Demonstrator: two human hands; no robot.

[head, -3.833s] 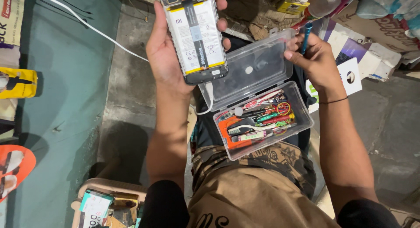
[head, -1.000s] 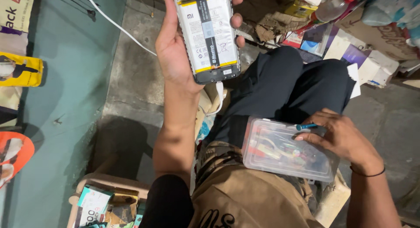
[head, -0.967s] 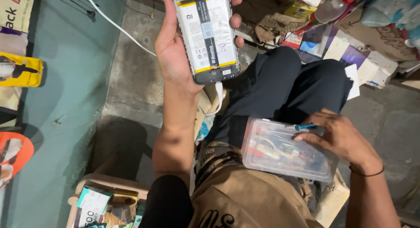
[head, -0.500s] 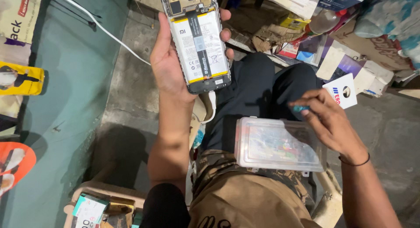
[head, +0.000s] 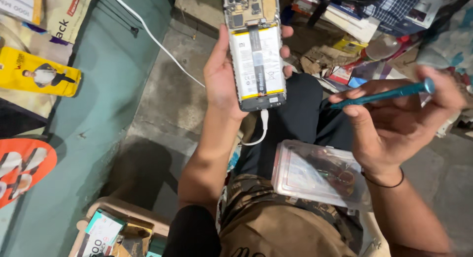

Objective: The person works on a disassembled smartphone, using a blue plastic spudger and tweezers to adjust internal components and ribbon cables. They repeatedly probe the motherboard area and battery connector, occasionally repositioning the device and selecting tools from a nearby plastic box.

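Two hands are working apart: the left hand (head: pixel 221 79) is gripping the opened phone (head: pixel 255 50) by its edges, battery side up, above the knee, while the right hand (head: pixel 394 121) is pinching a teal screwdriver (head: pixel 382 95) beside it. Judgement: steadying the phone and bringing the tip in squarely over the closed clear tool case (head: pixel 320 175) on the lap should catch any dropped screws.

The left hand (head: pixel 221 79) holds an opened phone (head: pixel 255 50) upright, back cover off, its white battery and circuit board showing; a white cable (head: pixel 261 131) hangs from its lower end; the right hand (head: pixel 394 124) pinches a teal screwdriver (head: pixel 384 94) between fingers and thumb; a closed clear plastic case (head: pixel 315 175) of tools rests on the person's lap
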